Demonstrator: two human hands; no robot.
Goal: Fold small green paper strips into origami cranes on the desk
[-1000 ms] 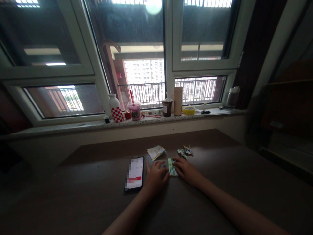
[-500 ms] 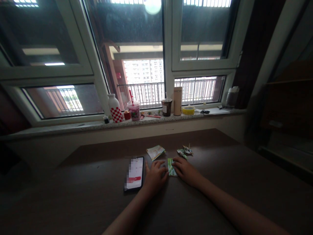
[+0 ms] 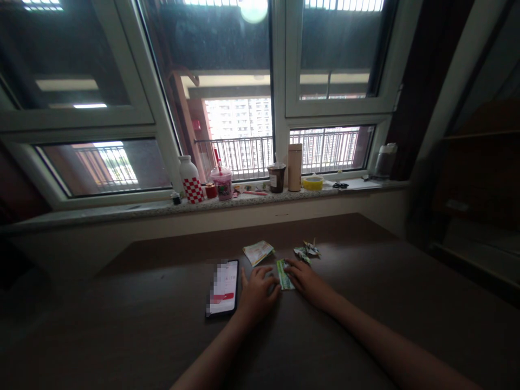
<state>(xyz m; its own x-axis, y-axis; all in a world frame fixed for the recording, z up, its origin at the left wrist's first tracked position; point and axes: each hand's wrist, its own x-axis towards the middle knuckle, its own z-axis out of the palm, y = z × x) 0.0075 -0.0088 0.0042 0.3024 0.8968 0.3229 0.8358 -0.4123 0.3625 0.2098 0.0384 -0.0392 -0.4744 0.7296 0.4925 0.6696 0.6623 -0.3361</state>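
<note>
Paper strip (image 3: 283,277) green and pale; bottle (image 3: 191,181) white, red-checked; tape roll (image 3: 312,185) yellow; table (image 3: 158,319) brown.

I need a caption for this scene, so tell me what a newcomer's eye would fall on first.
Probably the bright middle window pane, with pale high-rise buildings beyond it. Next, likely the white bottle with red checks, near the left end of the row on the sill. On the dark table, the lit phone stands out beside the left hand, and the green patterned paper at the right hand.
</note>
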